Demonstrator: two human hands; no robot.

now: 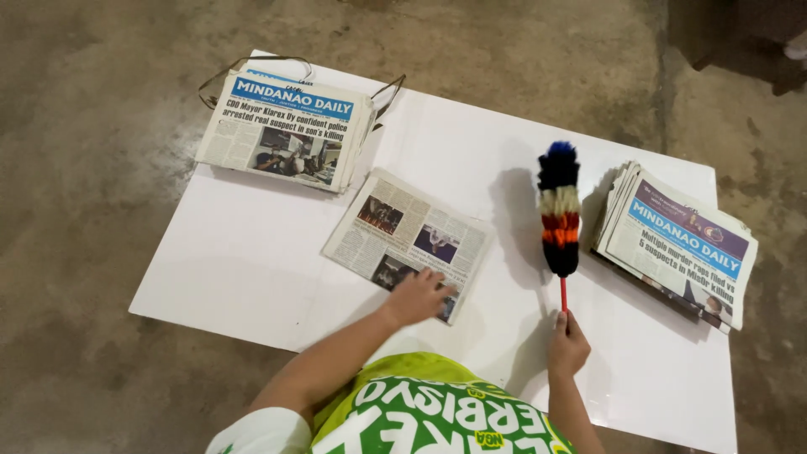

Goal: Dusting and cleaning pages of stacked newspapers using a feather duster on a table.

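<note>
The left hand (418, 296) lies flat, fingers spread, on the near edge of a folded newspaper (408, 240) in the middle of the white surface (235, 261). The right hand (568, 345) is clamped on the red handle of a feather duster (560, 220), its striped head raised over the board. A newspaper stack (677, 242) sits to the right, another pile (286, 130) at the far left corner.

Two newspaper stacks: one stack (286, 130) at 11 o'clock, other stack (677, 240) at 3 o'clock. One single folded newspaper (403, 235) at centre. One feather duster (560, 214). One white board (252, 261) on the floor. One wire frame (252, 63) behind the 11 o'clock stack. Two hands: left hand (418, 296), right hand (568, 343).
</note>
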